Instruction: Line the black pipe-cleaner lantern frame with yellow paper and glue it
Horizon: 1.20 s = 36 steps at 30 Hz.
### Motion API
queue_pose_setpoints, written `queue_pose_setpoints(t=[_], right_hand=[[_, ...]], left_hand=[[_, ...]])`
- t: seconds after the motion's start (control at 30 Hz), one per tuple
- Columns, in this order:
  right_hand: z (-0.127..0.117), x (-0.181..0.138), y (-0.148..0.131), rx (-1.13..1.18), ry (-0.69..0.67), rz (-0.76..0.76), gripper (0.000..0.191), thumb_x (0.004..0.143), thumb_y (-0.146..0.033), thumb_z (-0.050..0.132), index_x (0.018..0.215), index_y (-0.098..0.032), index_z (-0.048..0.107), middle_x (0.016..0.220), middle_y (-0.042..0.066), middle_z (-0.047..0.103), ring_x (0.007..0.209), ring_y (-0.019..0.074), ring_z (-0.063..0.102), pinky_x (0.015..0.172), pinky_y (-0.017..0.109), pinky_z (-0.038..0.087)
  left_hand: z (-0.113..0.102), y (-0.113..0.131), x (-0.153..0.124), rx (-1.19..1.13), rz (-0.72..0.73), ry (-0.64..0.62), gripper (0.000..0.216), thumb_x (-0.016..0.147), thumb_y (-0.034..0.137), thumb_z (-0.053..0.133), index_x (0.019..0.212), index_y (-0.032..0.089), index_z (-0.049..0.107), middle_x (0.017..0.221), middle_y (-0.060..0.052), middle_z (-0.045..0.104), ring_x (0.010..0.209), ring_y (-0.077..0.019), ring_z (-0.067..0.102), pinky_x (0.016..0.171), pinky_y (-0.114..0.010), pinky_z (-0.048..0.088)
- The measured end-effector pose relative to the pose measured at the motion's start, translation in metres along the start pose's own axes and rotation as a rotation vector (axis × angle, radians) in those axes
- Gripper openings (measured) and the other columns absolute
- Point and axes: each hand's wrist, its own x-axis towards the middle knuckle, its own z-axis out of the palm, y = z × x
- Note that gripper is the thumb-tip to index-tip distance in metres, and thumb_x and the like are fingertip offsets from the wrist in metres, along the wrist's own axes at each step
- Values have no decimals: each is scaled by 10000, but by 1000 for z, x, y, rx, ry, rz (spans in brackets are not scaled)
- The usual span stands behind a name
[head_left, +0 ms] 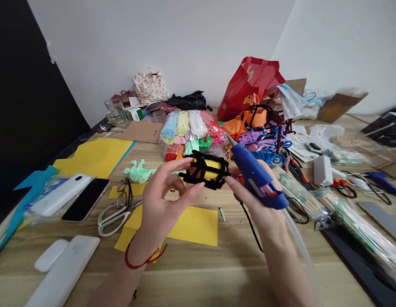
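Observation:
My left hand [164, 200] pinches a small yellow ball wrapped in black pipe cleaners [206, 170], holding it up over the table with thumb and fingertips. A red string bracelet circles that wrist. My right hand [260, 200] grips a blue hot glue gun [255, 175], its nozzle pointing up and to the left beside the ball; the fingertips of this hand also touch the ball's right side. A clear glue stick sticks out behind the gun.
Yellow paper sheets [191, 224], scissors [116, 213], glasses, a black phone [85, 198] and white cases [63, 270] lie on the wooden table at left. A bag of coloured pipe cleaners [191, 132], a red bag [249, 87] and craft clutter sit behind. Bundled sticks [348, 217] lie at right.

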Motion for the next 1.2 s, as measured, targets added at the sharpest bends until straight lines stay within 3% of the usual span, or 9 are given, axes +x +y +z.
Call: queue_pose_setpoints(t=[0.17,0.27,0.4,0.5,0.67,0.83,0.93,1.1,1.2], right_hand=[[-5,2,4,101,-44,173,331,738,-451,839,932,-223,699,866,21,736,704,178,662,585,292,527],[-5,2,-2,172,-60,281,301,717,-447,848,884,-236,715,794,8,720,624,151,621,522,263,479],[-5,2,-7,213,-63,298,258,710,-425,846,847,-246,720,760,1,706,627,158,623,543,277,489],[-5,0,-6,206,-45,250,294,701,-419,851,891,-251,703,855,10,733,745,187,676,640,302,540],[-7,0,-6,141,-110,187,323,705,-389,860,926,-243,675,849,1,734,708,169,660,634,295,539],[-9,0,-9,85,-198,71,260,751,-331,843,909,-235,660,868,1,740,739,169,681,658,288,560],[-8,-2,-11,107,-202,-14,252,759,-258,845,916,-245,649,873,-17,746,769,156,708,710,270,586],[-7,-6,-11,172,-209,-24,282,767,-196,840,949,-262,634,883,-38,756,791,134,728,698,217,591],[-6,-6,-12,165,-209,1,269,767,-189,835,933,-263,637,867,-47,751,777,128,724,693,214,588]], left_hand=[[-11,-6,7,157,406,-52,421,734,258,880,1103,263,678,1200,-47,663,713,-95,598,578,-223,536],[-16,-5,10,107,562,3,315,808,391,818,1067,255,701,1109,-49,664,770,-123,591,522,-234,493],[-20,3,8,81,464,44,73,952,242,649,975,247,718,971,-25,690,854,-142,643,655,-273,553],[-23,8,7,124,423,-23,235,888,67,681,986,276,725,967,10,733,884,-146,678,743,-298,572],[-30,8,8,291,547,-83,406,828,46,745,1133,310,696,1004,11,759,869,-160,703,692,-294,583],[-34,6,9,452,644,-92,184,874,97,711,947,265,698,895,-4,690,743,-139,643,637,-290,532],[-31,7,8,408,558,-48,154,870,98,709,902,243,670,870,-1,638,767,-134,609,640,-289,495],[-22,11,3,180,235,10,141,884,201,712,829,254,594,772,18,524,662,-126,478,528,-299,360],[-20,12,4,174,241,42,186,903,186,685,772,257,575,740,19,511,650,-135,480,560,-325,369]])
